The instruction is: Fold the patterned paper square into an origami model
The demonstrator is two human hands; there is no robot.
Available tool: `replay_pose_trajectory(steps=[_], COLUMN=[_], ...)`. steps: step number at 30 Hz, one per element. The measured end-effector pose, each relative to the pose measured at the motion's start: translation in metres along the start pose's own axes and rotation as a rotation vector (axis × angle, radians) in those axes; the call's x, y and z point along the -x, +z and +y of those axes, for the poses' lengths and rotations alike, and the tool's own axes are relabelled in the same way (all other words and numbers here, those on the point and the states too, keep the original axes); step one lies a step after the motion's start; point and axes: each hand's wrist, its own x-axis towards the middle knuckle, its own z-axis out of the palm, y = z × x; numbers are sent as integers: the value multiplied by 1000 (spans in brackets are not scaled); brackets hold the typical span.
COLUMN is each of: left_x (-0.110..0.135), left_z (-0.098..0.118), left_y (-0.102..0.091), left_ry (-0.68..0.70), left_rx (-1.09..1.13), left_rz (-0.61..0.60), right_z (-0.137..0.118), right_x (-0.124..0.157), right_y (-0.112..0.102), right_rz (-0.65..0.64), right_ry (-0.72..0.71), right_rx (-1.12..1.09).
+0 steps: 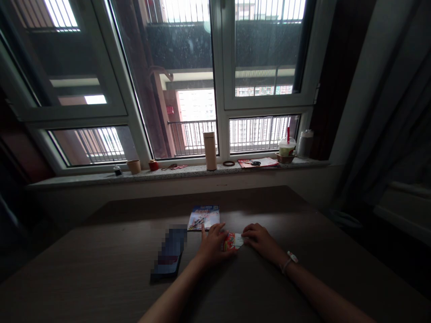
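A small, flat, red printed packet (230, 241) with a whitish right end lies on the dark table between my hands; I cannot tell its exact kind. My left hand (213, 244) covers its left side, fingers and thumb curved around it, one finger reaching toward a booklet (204, 218). The whitish end is pinched by the bent fingers of my right hand (258, 237); the fingertips are partly hidden. A bracelet (290, 259) circles my right wrist. To the left of my left hand is a dark, phone-like object (169, 256), its surface pixelated.
The brown table (111, 242) reaches toward a stone window sill (182, 174). Along the sill stand a paper cup (134, 167), a red container (153, 165), a beige bottle (210, 151), scissors (255, 163) on red papers, a drink cup (287, 146) with a straw and a grey jug (305, 144).
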Motion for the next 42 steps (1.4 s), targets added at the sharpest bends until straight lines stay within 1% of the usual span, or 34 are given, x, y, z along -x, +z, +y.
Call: replay_pose_trajectory(steps=[4,15,21,25,32,35,38,42], left_x=[-1,1,1,1,-5,-6,-5,-3], left_z=[0,5,9,6,-1,-2,-1,0], left_y=[1,0,-8,-10,-1,0,-3,-4], left_ry=[-13,55,15,-9,-131,-161,-169,-120], left_rx=[-6,-57,-20,18,17,14,14,-5], left_rz=[13,82,76,104,118,106,105,85], right_z=[-3,-6,-4,-3,6,9,8,3], right_x=[1,4,4,2,-1,-1,0,2], right_y=[-1,-3,-2,-3,-1,2,2,0], right_rz=[9,4,38,75,164,142,119,139], right_ry=[-1,-13,-34,-17,117,166,142,81], right_rx=[1,12,15,-51,-114,-127,-76,-26])
